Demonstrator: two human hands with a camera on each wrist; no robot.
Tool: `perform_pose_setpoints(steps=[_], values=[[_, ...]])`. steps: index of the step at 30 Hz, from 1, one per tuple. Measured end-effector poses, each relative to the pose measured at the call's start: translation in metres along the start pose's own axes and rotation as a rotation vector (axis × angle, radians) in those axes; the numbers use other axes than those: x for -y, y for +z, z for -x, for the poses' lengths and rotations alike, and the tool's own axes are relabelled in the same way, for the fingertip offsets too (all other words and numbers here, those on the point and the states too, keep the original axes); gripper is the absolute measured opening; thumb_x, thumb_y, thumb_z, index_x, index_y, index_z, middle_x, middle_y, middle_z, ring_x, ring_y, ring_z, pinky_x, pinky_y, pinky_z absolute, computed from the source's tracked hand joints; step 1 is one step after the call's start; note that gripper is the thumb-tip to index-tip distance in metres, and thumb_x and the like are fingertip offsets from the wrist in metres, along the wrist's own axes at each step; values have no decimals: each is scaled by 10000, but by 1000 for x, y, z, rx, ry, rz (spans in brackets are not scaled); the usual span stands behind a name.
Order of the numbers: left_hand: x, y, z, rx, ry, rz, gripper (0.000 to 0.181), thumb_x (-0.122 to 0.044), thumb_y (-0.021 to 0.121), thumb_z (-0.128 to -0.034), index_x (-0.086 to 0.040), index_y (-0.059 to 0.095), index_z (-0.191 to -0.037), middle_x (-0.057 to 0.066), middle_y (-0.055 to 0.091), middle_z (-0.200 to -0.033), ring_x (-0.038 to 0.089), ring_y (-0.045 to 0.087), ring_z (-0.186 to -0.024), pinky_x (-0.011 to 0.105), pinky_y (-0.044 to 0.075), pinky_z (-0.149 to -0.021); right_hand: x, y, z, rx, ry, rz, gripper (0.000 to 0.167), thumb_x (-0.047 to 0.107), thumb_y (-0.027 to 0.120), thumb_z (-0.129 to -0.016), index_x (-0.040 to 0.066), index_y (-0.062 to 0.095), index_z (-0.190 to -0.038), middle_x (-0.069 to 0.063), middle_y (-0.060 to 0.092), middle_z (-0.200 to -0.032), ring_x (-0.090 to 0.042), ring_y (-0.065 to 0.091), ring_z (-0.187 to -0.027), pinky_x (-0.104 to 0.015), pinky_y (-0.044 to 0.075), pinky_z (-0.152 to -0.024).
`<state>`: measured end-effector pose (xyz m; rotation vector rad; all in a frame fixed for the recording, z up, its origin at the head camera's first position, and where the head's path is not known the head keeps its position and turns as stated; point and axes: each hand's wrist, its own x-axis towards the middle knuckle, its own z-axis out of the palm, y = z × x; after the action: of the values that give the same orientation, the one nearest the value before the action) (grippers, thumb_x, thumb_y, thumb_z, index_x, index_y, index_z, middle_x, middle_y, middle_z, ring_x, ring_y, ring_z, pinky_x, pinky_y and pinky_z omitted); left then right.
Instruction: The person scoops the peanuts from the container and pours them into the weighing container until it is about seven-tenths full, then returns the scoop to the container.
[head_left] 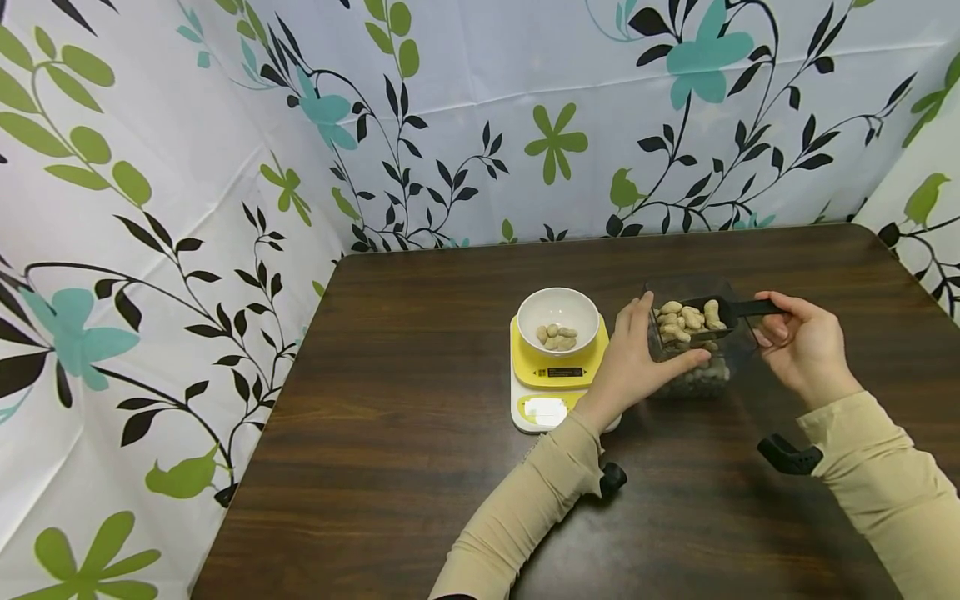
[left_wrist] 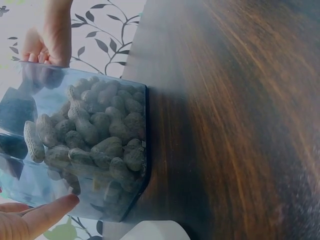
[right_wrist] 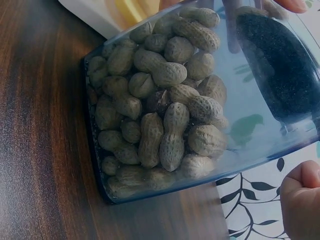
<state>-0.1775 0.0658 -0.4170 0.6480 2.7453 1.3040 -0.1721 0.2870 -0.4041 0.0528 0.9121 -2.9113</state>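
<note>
Peanuts [head_left: 692,319] lie in a black scoop [right_wrist: 277,70], its handle [head_left: 756,307] pinched by the right hand [head_left: 808,346], in the upper part of a clear container [head_left: 697,383]. The left hand [head_left: 633,362], fingers and thumb spread, touches the container near a white bowl [head_left: 534,325] on a yellow-and-white digital scale [head_left: 528,367].

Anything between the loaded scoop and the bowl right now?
Yes. The left hand, holding the bin, lies between scoop and bowl. The bin's bowl-side wall is in the way too, since the scoop sits in its mouth.
</note>
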Motion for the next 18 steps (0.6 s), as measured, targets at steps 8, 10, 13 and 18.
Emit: perform_pose_setpoints(steps=[8,10,13,18], values=[[0,0,0,4,-4,-6,948,-611,615,-790,-269,100,-1509,9,198,-1549,167,315,-1394,351,400,-1055,1,-1,2,-23,10,-7,371,124,307,-1015,-37,623,-905,-61,364,-498,-183,104,-501,-281,54,-542],[0,0,0,6,-6,-3,948,-611,616,-789,-277,97,-1508,12,198,-1550,168,317,-1393,351,401,-1054,1,-1,3,-22,12,-16,369,124,306,-1016,-39,619,-908,-63,365,-498,-184,101,-500,-279,52,-543],[0,0,0,7,-7,-4,949,-616,614,-788,-290,87,-1506,9,197,-1550,166,316,-1394,349,402,-1053,1,-1,3,-18,9,-33,372,122,301,-1016,-45,614,-907,-66,371,-498,-183,102,-497,-275,47,-544],[0,0,0,1,-4,-16,953,-621,614,-784,-304,75,-1503,7,198,-1548,167,323,-1390,345,406,-1049,2,-1,2,-15,-7,-58,350,119,314,-1014,-51,602,-909,-67,382,-493,-174,95,-491,-267,50,-545]])
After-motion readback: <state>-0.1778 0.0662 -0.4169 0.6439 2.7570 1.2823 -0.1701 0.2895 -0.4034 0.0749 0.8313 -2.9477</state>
